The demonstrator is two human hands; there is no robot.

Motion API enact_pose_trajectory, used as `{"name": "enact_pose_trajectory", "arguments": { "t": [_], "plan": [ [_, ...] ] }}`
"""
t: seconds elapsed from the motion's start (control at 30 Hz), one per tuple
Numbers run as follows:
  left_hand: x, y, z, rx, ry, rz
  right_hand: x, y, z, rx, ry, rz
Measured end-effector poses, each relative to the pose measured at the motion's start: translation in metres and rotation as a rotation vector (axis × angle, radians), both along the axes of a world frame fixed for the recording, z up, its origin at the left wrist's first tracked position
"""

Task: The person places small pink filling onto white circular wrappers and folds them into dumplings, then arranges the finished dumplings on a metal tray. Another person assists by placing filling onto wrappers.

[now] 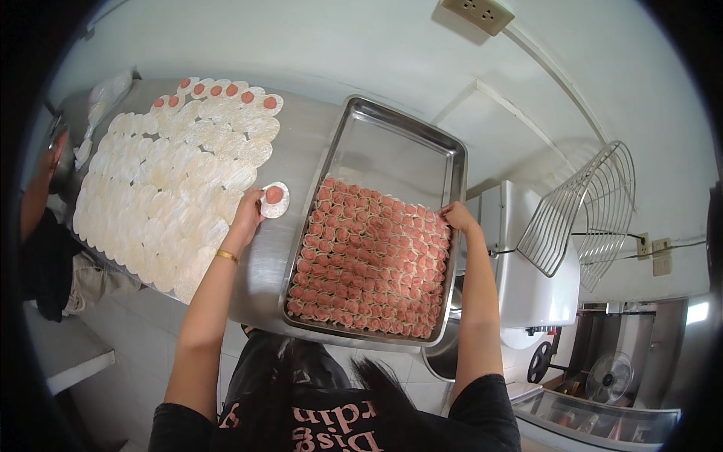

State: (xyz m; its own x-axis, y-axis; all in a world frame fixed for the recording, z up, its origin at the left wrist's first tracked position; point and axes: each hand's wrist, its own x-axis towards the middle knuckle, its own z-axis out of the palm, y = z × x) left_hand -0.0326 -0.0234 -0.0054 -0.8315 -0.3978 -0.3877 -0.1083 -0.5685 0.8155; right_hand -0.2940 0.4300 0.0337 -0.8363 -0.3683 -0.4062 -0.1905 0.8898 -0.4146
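My left hand (247,216) pinches a round dough wrapper with a ball of pink meat filling (274,196) by its left edge, above the bare metal between the wrappers and the tray. Its fingers are closed on the wrapper. My right hand (457,217) reaches the right side of a deep metal tray (399,128). Its fingertips are pressed together on a dumpling (443,220) at the right end of the farthest row; the fingers partly hide it. Tight rows of open-topped dumplings (369,264) fill the tray's near part.
Overlapping pale wrappers (166,196) cover the metal table's left side; several along the far edge carry meat balls (215,90). A person's arm (38,188) is beside a bowl at far left. Right of the tray stand a white machine (542,294) with a wire guard (580,215) and a metal bowl (443,350).
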Motion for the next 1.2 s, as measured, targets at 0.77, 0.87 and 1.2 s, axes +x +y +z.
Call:
{"name": "enact_pose_trajectory", "arguments": {
  "t": [0.77,0.87,1.2],
  "plan": [
    [0.135,0.036,0.040,0.469,0.141,-0.078,0.154,-0.144,0.043,-0.644,0.040,-0.083],
    [0.145,0.040,0.054,0.456,0.171,-0.028,0.272,-0.214,0.035,-1.020,-0.533,-0.077],
    [0.200,0.020,0.027,0.085,0.094,-0.012,0.411,-0.302,-0.019,-1.306,-0.649,-0.689]
  ]
}}
